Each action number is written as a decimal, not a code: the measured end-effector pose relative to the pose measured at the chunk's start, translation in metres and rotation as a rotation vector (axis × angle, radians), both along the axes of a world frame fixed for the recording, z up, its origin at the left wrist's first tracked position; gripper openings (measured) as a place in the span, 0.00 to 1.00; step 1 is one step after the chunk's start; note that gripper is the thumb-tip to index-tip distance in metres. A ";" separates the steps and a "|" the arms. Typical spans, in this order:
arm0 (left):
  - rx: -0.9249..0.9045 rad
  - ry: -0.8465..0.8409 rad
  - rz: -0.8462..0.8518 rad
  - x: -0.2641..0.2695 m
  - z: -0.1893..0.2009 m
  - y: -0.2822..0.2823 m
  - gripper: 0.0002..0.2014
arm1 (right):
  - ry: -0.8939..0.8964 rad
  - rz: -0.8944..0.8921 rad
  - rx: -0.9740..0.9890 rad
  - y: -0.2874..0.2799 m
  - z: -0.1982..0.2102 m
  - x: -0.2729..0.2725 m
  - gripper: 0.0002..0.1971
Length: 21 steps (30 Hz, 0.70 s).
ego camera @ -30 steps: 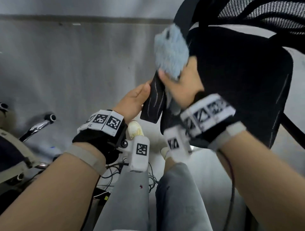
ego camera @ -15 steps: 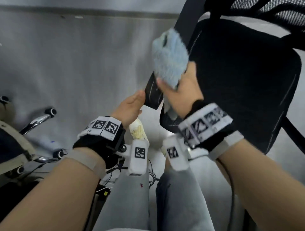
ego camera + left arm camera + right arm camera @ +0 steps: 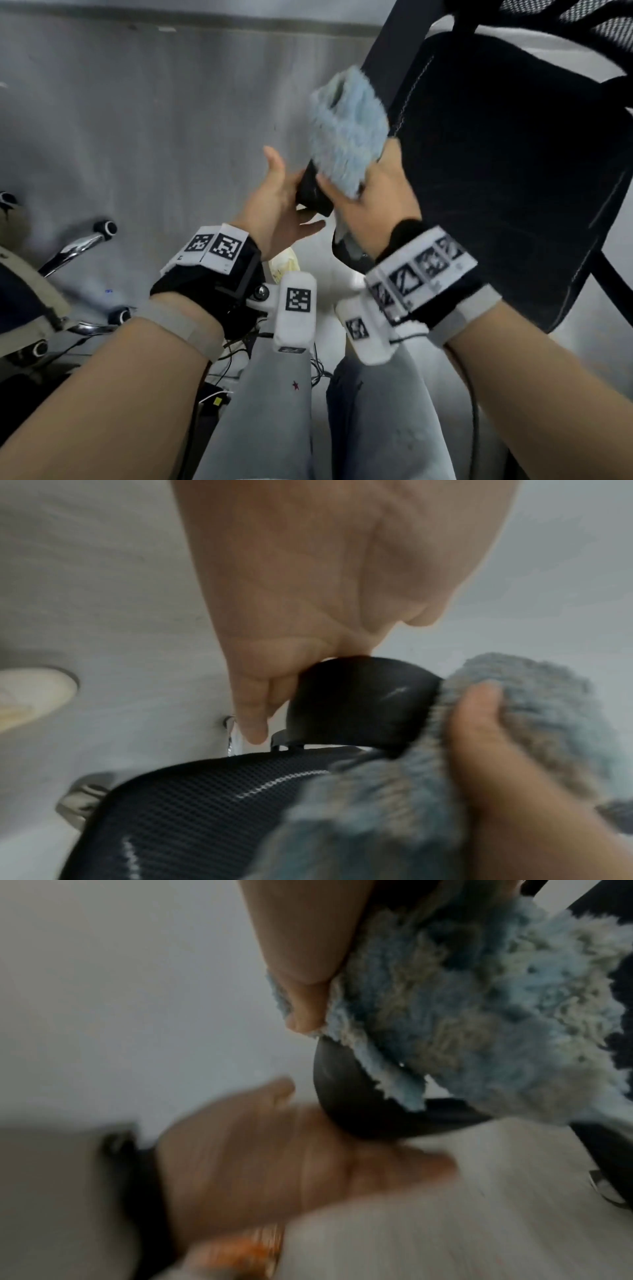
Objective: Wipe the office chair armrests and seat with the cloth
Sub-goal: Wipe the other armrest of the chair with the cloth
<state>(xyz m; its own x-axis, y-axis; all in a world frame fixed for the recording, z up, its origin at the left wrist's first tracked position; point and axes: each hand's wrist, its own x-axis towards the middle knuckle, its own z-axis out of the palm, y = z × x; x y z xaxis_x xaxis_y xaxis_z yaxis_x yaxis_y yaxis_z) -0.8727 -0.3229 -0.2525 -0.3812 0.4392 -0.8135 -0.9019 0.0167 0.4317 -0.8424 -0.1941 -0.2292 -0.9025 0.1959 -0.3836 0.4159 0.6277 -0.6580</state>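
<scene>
Here my left hand (image 3: 274, 205), fingers nearly straight, braces the armrest (image 3: 313, 195) tip at its nine o'clock side. My right hand (image 3: 370, 202) clutches the fluffy blue cloth (image 3: 346, 137) round it, so wiping won't swing the chair.

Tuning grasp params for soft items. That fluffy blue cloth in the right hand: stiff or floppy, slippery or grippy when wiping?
Probably floppy: the cloth drapes over the armrest and bunches under the right hand. Likely light, since a loose edge stands up unsupported. Its shaggy pile looks grippy, so it should drag on the armrest rather than slide; the thumb alone seems to pin it.
</scene>
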 end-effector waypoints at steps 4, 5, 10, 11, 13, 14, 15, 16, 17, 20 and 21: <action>0.152 -0.079 0.168 0.003 0.009 0.000 0.47 | -0.031 0.328 0.116 -0.003 -0.007 0.037 0.22; 0.181 -0.100 0.180 0.005 0.011 -0.001 0.49 | -0.028 0.399 0.148 0.000 -0.008 0.041 0.22; 0.169 -0.123 0.129 0.007 0.003 -0.008 0.51 | -0.036 0.626 0.252 0.018 -0.010 0.059 0.13; 0.136 -0.103 0.130 0.008 -0.001 -0.009 0.50 | 0.015 0.584 0.210 0.021 -0.005 0.057 0.15; 0.053 -0.049 0.082 0.008 -0.006 -0.010 0.49 | 0.169 0.398 0.125 0.021 0.010 0.039 0.20; 0.014 -0.035 0.049 0.007 -0.006 -0.011 0.50 | 0.219 0.279 0.096 0.020 0.015 0.026 0.22; -0.012 -0.028 0.024 0.007 -0.007 -0.011 0.50 | 0.241 0.167 0.068 0.018 0.017 0.013 0.25; -0.021 -0.025 0.012 0.008 -0.007 -0.011 0.51 | 0.231 0.079 0.042 0.015 0.018 0.002 0.26; -0.016 -0.020 0.014 0.008 -0.006 -0.011 0.51 | 0.224 0.035 0.032 0.011 0.015 -0.003 0.25; 0.020 -0.013 0.102 0.007 -0.004 -0.011 0.49 | 0.235 0.169 0.188 -0.006 0.000 0.013 0.16; 0.043 -0.008 0.148 0.008 -0.005 -0.011 0.47 | 0.244 0.223 0.222 -0.012 -0.005 0.024 0.11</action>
